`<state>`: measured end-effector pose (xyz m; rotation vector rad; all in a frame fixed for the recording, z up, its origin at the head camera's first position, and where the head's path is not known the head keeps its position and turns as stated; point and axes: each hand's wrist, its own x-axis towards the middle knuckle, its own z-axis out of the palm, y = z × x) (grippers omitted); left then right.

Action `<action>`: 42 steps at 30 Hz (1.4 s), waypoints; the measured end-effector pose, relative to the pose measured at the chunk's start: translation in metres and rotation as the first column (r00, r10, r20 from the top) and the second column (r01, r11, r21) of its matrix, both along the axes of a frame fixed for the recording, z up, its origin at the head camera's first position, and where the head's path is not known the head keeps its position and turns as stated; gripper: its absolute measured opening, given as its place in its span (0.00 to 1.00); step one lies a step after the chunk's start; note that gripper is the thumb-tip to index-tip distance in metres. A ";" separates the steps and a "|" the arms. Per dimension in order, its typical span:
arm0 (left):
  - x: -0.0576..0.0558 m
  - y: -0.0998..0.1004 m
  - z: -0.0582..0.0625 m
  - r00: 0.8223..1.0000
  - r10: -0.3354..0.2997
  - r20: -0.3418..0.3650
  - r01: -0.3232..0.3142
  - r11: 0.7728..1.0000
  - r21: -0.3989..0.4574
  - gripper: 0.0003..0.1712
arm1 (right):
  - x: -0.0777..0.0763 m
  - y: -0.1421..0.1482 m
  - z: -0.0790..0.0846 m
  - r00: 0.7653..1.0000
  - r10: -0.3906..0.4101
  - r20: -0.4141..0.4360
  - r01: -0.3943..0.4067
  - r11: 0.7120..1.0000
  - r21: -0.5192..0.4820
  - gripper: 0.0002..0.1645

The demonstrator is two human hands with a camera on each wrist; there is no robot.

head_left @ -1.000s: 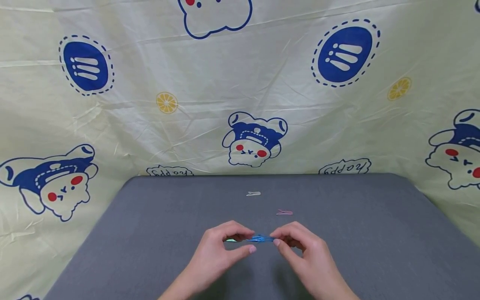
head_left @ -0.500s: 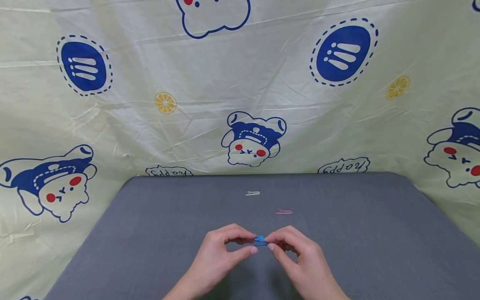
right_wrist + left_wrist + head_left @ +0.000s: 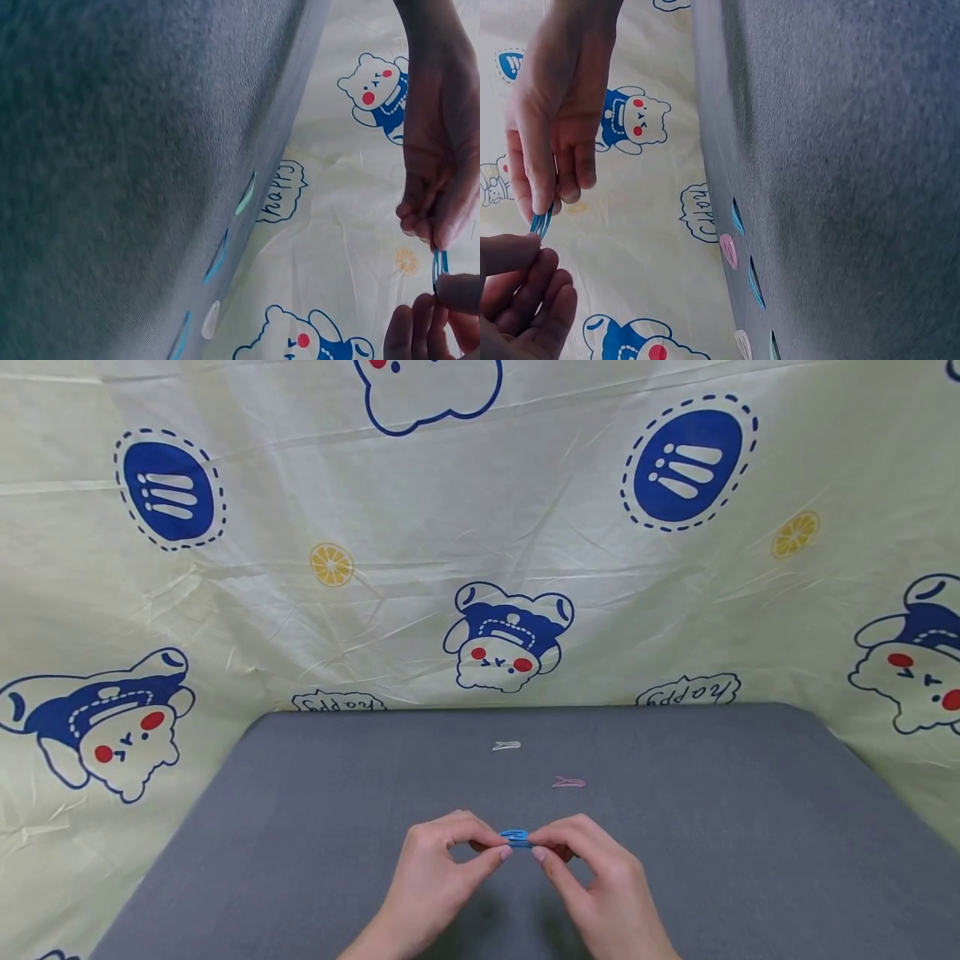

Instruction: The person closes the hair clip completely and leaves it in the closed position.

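Note:
Between my two hands, above the table, is a blue snap hair clip (image 3: 517, 843). My left hand (image 3: 442, 872) pinches its left end between thumb and forefinger. The right hand (image 3: 600, 868) pinches the opposite end the same way. In the left wrist view the held clip (image 3: 541, 223) shows as thin blue strips spanning the small gap between the fingertips. The right wrist view shows this clip (image 3: 440, 266) upright in the picture, its ends covered by fingers.
A white clip (image 3: 506, 746) and a pink clip (image 3: 568, 782) lie beyond my hands on the grey table (image 3: 300, 827). Blue clips (image 3: 756, 283) and a green clip (image 3: 246, 193) also lie there in the wrist views. A patterned cloth (image 3: 405, 510) hangs behind.
My left thumb, apart from the clip a second ago, has closed onto its left end. The hands have drawn slightly closer together. A green clip beside the left hand is now hidden in the head view.

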<state>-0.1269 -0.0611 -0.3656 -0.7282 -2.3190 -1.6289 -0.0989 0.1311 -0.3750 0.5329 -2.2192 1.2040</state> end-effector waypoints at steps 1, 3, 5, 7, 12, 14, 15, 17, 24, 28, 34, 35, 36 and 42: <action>0.001 0.001 0.000 1.000 0.003 -0.007 -0.003 1.000 0.007 0.04 | 0.000 -0.001 0.000 1.000 -0.012 0.026 0.012 1.000 -0.015 0.20; 0.001 0.002 0.000 1.000 0.008 -0.013 -0.008 1.000 0.018 0.05 | 0.001 -0.002 0.000 0.996 -0.009 0.090 0.015 0.998 -0.066 0.16; 0.002 0.002 0.001 1.000 0.008 -0.002 -0.008 1.000 0.030 0.05 | 0.001 -0.003 0.000 0.987 0.027 0.156 -0.004 0.990 -0.144 0.12; 0.002 0.001 0.001 1.000 0.000 0.015 -0.001 0.999 0.039 0.06 | 0.001 -0.004 0.000 0.972 0.086 0.219 -0.033 0.972 -0.235 0.07; 0.000 -0.001 0.001 0.999 -0.039 0.034 0.037 0.998 0.056 0.06 | 0.000 -0.001 0.000 0.933 0.198 0.301 -0.083 0.932 -0.354 0.04; -0.001 -0.002 0.001 0.997 -0.066 0.040 0.063 0.996 0.070 0.05 | -0.001 0.000 0.000 0.922 0.229 0.313 -0.106 0.926 -0.363 0.05; -0.002 -0.003 0.001 0.996 -0.080 0.040 0.077 0.994 0.078 0.05 | -0.001 0.001 0.000 0.917 0.247 0.312 -0.123 0.922 -0.367 0.05; -0.003 -0.004 0.001 0.993 -0.104 0.057 0.099 0.991 0.092 0.05 | -0.002 0.003 0.000 0.911 0.271 0.312 -0.147 0.917 -0.370 0.06; -0.007 -0.005 -0.001 0.987 -0.148 0.055 0.142 0.985 0.100 0.05 | -0.003 0.005 -0.001 0.900 0.321 0.294 -0.205 0.908 -0.365 0.06; -0.009 -0.005 -0.003 0.984 -0.165 0.063 0.159 0.982 0.098 0.03 | -0.004 0.007 -0.002 0.887 0.330 0.323 -0.204 0.908 -0.366 0.06; -0.013 -0.007 -0.008 0.956 -0.295 -0.015 0.293 0.945 0.145 0.05 | -0.011 0.013 -0.006 0.864 0.466 0.191 -0.392 0.860 -0.327 0.09; -0.014 -0.008 -0.008 0.948 -0.317 -0.025 0.317 0.936 0.153 0.05 | -0.012 0.014 -0.006 0.854 0.491 0.172 -0.422 0.847 -0.322 0.10; -0.014 -0.008 -0.009 0.942 -0.335 -0.030 0.335 0.929 0.159 0.06 | -0.013 0.015 -0.006 0.845 0.511 0.159 -0.446 0.836 -0.318 0.11; -0.014 -0.007 -0.008 0.953 -0.302 0.006 0.298 0.943 0.147 0.04 | -0.012 0.018 -0.004 0.829 0.504 0.242 -0.410 0.842 -0.350 0.08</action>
